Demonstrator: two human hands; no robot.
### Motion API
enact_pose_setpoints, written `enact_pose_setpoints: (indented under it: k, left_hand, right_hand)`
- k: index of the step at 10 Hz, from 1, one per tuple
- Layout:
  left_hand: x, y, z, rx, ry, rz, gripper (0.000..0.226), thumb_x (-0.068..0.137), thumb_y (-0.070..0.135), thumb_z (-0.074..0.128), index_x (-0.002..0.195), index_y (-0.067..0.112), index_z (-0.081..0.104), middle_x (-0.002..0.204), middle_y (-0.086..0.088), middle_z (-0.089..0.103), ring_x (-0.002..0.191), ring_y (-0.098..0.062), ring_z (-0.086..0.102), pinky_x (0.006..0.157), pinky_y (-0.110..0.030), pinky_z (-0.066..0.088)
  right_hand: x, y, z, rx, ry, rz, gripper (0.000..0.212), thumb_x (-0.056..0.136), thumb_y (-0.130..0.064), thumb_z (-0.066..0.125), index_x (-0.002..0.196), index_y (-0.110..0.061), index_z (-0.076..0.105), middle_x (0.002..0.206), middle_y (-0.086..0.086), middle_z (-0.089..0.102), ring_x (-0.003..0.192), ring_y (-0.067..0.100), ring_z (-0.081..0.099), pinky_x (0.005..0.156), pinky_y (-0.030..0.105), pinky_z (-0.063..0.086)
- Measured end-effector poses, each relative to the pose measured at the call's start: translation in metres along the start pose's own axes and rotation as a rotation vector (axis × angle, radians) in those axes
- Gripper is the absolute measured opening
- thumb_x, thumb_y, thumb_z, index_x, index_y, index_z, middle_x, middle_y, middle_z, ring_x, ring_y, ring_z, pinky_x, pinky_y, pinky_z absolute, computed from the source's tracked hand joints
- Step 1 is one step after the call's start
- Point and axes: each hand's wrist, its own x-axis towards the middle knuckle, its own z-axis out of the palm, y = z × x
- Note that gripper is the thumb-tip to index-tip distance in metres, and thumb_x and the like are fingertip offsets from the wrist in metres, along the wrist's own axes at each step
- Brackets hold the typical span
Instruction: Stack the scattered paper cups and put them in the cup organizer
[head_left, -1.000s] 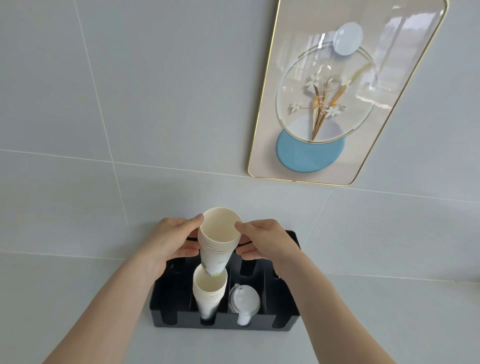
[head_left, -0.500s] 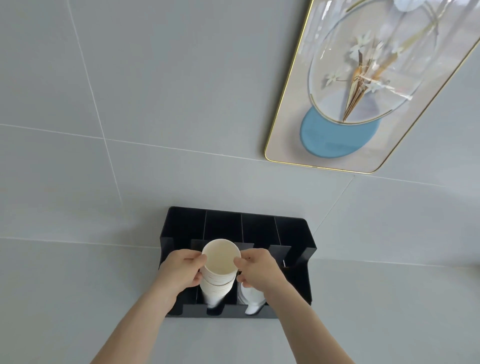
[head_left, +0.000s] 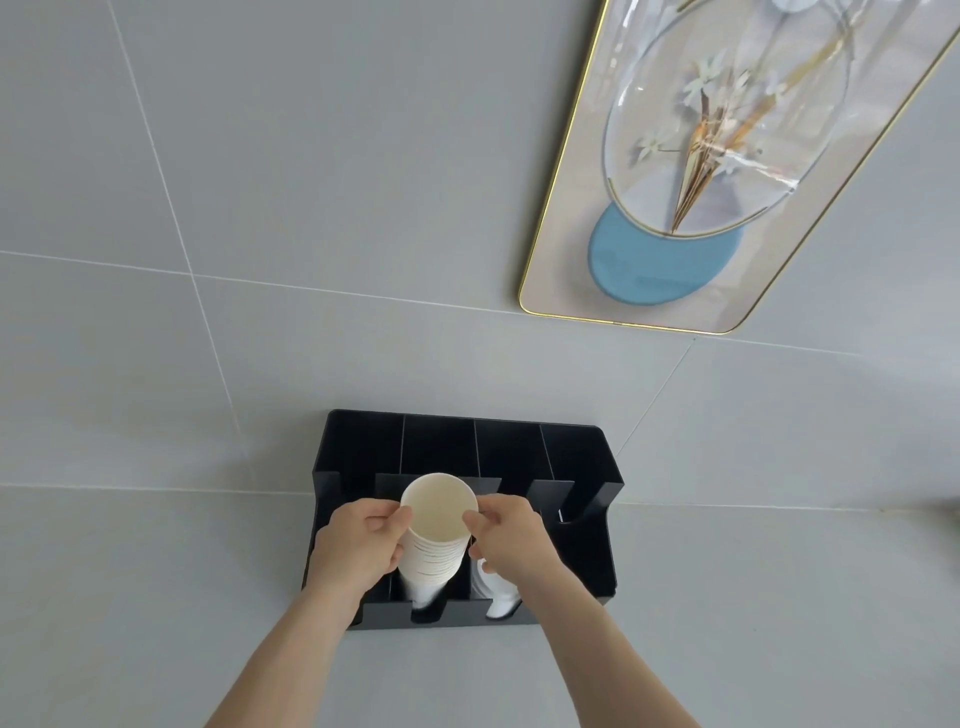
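A stack of paper cups (head_left: 435, 540) stands in the second compartment from the left of the black cup organizer (head_left: 582, 551), its open mouth rising above the dividers. The left hand (head_left: 358, 545) pinches the stack's top rim from the left; the right hand (head_left: 506, 535) pinches it from the right. White lids (head_left: 496, 597) sit in the compartment just right of the stack.

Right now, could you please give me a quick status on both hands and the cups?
Left hand and right hand both gripping white paper cup stack. Stack seated in black plastic cup organizer, second slot from left. Nothing obstructing.
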Motion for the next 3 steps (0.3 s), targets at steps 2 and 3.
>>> enact_pose_setpoints:
  k: [2, 3]
  left_hand:
    - [-0.009, -0.003, -0.009, 0.157, -0.001, 0.045, 0.038, 0.096, 0.047, 0.059, 0.124, 0.022, 0.068, 0.121, 0.004, 0.073, 0.113, -0.021, 0.066, 0.102, -0.042, 0.05]
    - [-0.015, -0.002, -0.018, 0.271, 0.02, 0.073, 0.055, 0.095, 0.057, 0.053, 0.136, 0.021, 0.06, 0.135, 0.004, 0.067, 0.124, -0.02, 0.061, 0.101, -0.038, 0.045]
  right_hand:
    - [-0.014, 0.014, -0.006, -0.011, 0.031, 0.017, 0.053, 0.1, -0.046, 0.048, 0.104, 0.004, 0.066, 0.083, 0.014, 0.063, 0.077, 0.025, 0.058, 0.079, 0.036, 0.052]
    - [-0.027, 0.027, -0.019, -0.109, 0.027, 0.001, 0.051, 0.1, -0.05, 0.047, 0.071, -0.008, 0.052, 0.071, -0.001, 0.052, 0.067, 0.014, 0.047, 0.064, 0.028, 0.039]
